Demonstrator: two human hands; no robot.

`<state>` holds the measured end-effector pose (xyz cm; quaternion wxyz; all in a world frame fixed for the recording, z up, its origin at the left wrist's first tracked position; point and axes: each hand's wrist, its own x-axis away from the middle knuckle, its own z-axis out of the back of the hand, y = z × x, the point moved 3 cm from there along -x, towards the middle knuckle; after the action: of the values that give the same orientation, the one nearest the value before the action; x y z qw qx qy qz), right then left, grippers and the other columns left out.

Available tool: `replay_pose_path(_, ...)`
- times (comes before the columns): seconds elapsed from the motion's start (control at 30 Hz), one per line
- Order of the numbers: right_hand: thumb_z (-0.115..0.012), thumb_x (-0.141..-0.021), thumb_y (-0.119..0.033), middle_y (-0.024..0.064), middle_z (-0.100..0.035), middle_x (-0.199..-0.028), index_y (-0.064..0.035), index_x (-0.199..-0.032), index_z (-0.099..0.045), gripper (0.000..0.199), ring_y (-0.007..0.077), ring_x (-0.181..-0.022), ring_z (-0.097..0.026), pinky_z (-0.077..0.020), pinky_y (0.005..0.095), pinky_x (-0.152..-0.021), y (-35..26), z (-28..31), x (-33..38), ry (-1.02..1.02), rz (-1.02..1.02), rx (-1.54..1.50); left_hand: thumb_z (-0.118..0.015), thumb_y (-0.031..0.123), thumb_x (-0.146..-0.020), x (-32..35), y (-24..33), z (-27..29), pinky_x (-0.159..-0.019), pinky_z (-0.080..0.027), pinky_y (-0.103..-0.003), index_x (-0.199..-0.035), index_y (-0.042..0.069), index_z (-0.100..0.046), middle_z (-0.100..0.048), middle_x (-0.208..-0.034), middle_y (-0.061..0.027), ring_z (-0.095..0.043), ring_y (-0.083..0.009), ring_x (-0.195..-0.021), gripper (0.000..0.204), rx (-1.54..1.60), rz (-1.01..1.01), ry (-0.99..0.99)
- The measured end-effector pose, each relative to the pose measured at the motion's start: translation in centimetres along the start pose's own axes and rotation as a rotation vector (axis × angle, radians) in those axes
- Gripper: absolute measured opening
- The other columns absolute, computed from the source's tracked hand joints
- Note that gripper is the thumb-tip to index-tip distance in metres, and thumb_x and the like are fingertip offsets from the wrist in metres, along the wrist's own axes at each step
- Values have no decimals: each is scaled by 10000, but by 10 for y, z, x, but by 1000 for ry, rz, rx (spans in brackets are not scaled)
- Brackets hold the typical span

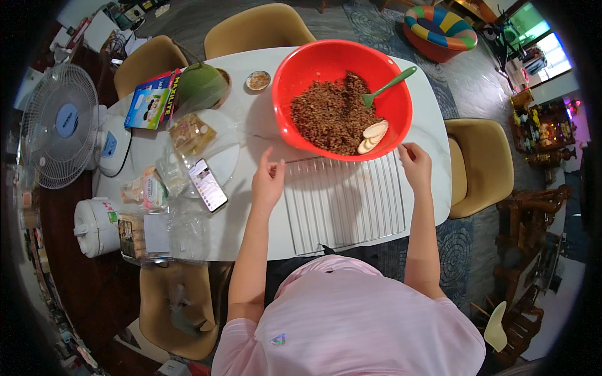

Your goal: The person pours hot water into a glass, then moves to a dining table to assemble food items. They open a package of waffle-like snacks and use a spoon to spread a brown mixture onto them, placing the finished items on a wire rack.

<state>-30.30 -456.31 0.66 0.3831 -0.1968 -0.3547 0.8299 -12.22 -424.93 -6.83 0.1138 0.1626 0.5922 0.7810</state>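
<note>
A large red bowl (342, 53) stands on the white table, holding a brown crumbly, granola-like mixture (326, 113). A green spoon (392, 84) leans in it against the right side, and a few pale oval slices (374, 135) lie at its near right edge. A metal wire rack (345, 207) lies in front of me, its far edge partly hidden by the bowl. My left hand (268, 180) hovers left of the rack, index finger and thumb apart, holding nothing. Close to the bowl's near right rim is my right hand (416, 164), loosely open; contact with the rim or rack is unclear.
On the left of the table (241, 241) are a phone (208, 185), plastic-wrapped food packs (191, 133), a white lidded pot (96, 227), booklets (150, 103) and a green coconut (200, 84). A small dish (258, 80) sits left of the bowl. A fan (63, 125) stands far left; chairs (486, 166) surround the table.
</note>
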Motion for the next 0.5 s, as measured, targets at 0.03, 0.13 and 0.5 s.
replay_pose_path(0.03,-638,-835,-194,135,-640,-700,13,-911,-669,222,169,-603,-594,-458,302,-584,-3,-4,-9,-47,8,-74,-591,214,-880,-3,12,-7,-634,-482,-314,-1273,86,-498,-606,-801,-69,-595,-167,-683,424,-96,-22,48)
replay_pose_path(0.13,-641,-834,-179,130,-649,-732,4,-923,-671,206,171,-621,-596,-466,300,-598,-28,-18,-27,-162,206,-118,-607,200,-868,-5,66,-31,-640,-481,-319,-1272,86,-500,-568,-803,-67,-588,-173,-685,434,-297,-133,130)
replay_pose_path(0.5,-729,-768,-199,85,-610,-759,3,-1054,-653,358,162,-695,-564,-462,304,-656,-51,-62,-45,-647,414,-143,-604,105,-828,28,82,-95,-657,-479,-352,-1087,76,-598,-579,-847,-106,-582,-244,-729,261,-251,-268,193)
